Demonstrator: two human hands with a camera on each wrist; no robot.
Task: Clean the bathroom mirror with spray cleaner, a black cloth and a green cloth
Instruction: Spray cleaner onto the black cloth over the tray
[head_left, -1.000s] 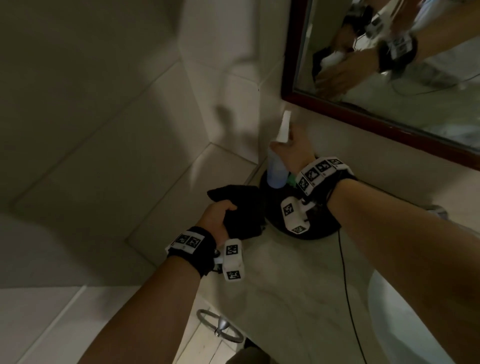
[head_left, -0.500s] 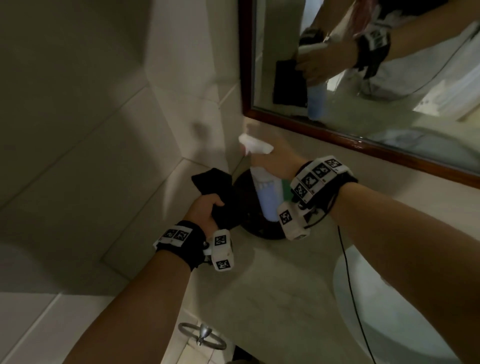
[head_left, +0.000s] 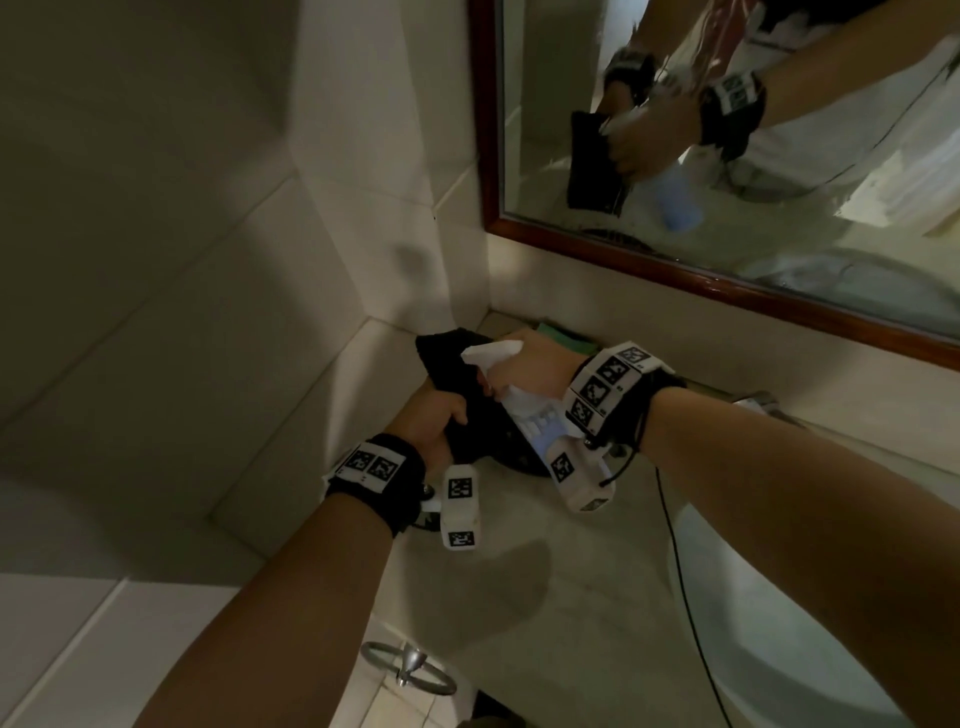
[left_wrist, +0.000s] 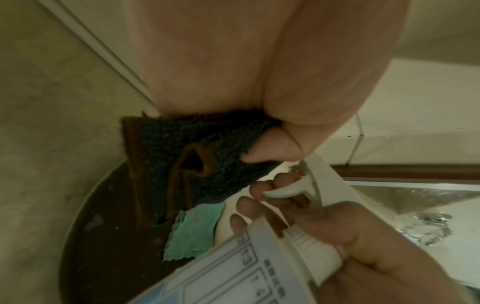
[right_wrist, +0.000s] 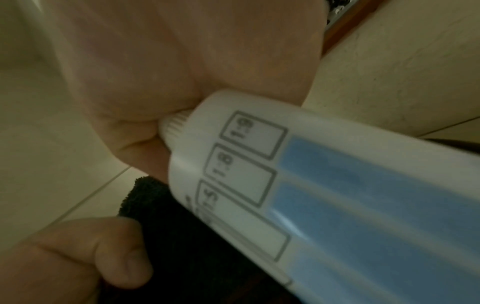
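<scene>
Both tools are in hand at the worktop's back left corner. The right hand (head_left: 540, 371) grasps the spray bottle (right_wrist: 337, 185), fingers (left_wrist: 262, 185) on its trigger; the left hand (head_left: 434, 418) clutches the black cloth (left_wrist: 197, 156). The green cloth (left_wrist: 193, 232) lies on the dark round tray (left_wrist: 103, 236). Next, judging by this: aim the nozzle at the mirror (head_left: 779, 156) and spray.

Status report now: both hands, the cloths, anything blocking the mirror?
Left hand grips black cloth. Right hand holds spray bottle. Green cloth on tray. Mirror unobstructed.
</scene>
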